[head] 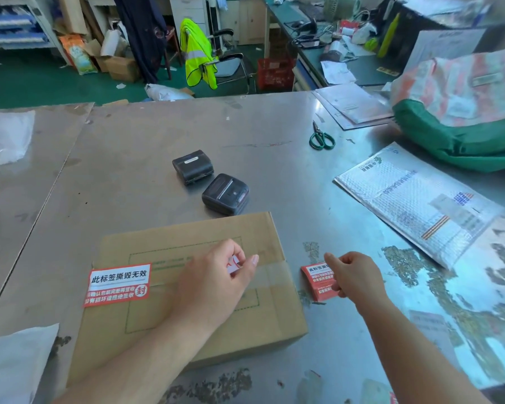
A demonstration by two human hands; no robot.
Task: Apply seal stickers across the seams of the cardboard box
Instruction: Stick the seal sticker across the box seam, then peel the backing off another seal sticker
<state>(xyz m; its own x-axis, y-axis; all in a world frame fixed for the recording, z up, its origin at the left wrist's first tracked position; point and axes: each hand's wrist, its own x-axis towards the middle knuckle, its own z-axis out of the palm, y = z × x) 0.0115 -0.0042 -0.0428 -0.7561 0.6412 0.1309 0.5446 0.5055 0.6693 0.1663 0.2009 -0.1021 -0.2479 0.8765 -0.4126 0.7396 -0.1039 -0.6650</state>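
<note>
Hands: your left hand (216,275) is pinching a sticker (234,265) over the box (187,234); your right hand (354,277) is gripping the sticker stack (315,282).

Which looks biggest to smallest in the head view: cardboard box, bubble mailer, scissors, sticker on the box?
1. cardboard box
2. bubble mailer
3. sticker on the box
4. scissors, farther off, so last rank unsure

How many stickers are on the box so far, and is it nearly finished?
One seal sticker already sits across the seam at the left end of the cardboard box. The left hand pinches a second sticker over the seam's right end, not yet stuck down. The right hand holds the sticker stack beside the box. Left: pressing that one on; other sides are hidden.
</note>
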